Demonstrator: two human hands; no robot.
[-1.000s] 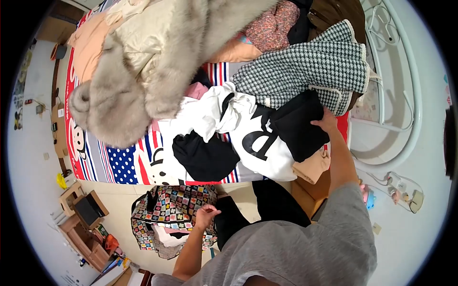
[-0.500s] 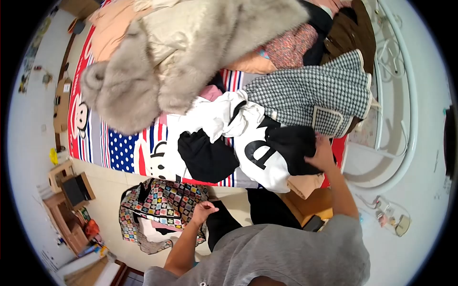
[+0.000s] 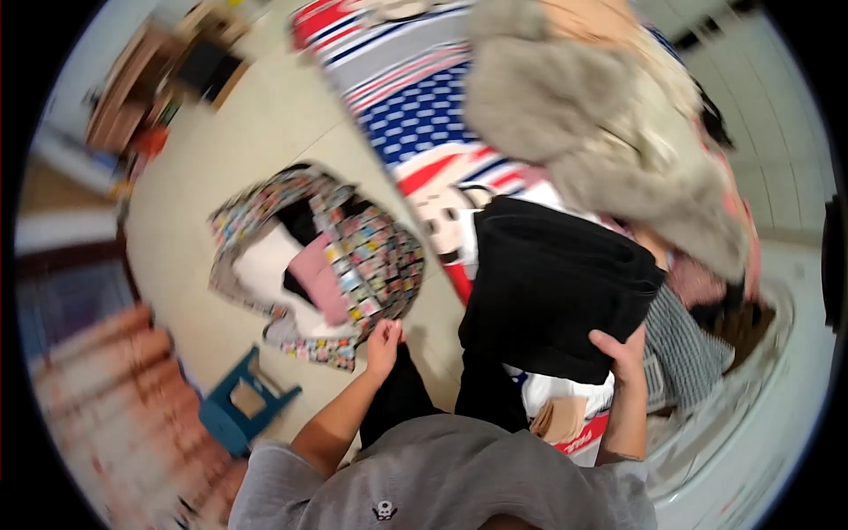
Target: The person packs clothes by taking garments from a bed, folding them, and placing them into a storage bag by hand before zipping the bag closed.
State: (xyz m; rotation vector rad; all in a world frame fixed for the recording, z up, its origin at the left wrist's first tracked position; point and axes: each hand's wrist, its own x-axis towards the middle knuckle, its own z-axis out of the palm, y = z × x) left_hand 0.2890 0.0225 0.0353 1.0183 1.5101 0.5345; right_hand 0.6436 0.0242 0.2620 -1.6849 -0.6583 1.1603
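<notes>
A folded black garment (image 3: 556,287) is in my right hand (image 3: 623,353), the thumb on top and the other fingers under its edge. My left hand (image 3: 384,346) is closed at the near right edge of a patterned bag (image 3: 375,256); what its fingers pinch, if anything, is too small to tell. The bag stands open on the floor, with pink cloth (image 3: 320,278), white cloth (image 3: 265,265) and black cloth inside. Behind the black garment lie a grey fur coat (image 3: 552,97) and a checked garment (image 3: 685,344).
The bed (image 3: 380,71) with a striped, dotted sheet spans the top and right. Beige cloth (image 3: 561,419) lies near its edge. A teal stool (image 3: 231,411) stands on the floor at lower left. Wooden furniture (image 3: 132,88) is at upper left.
The view has swung left toward the bag. My right hand has lifted the black garment off the pile on the bed. My left hand remains closed beside the bag.
</notes>
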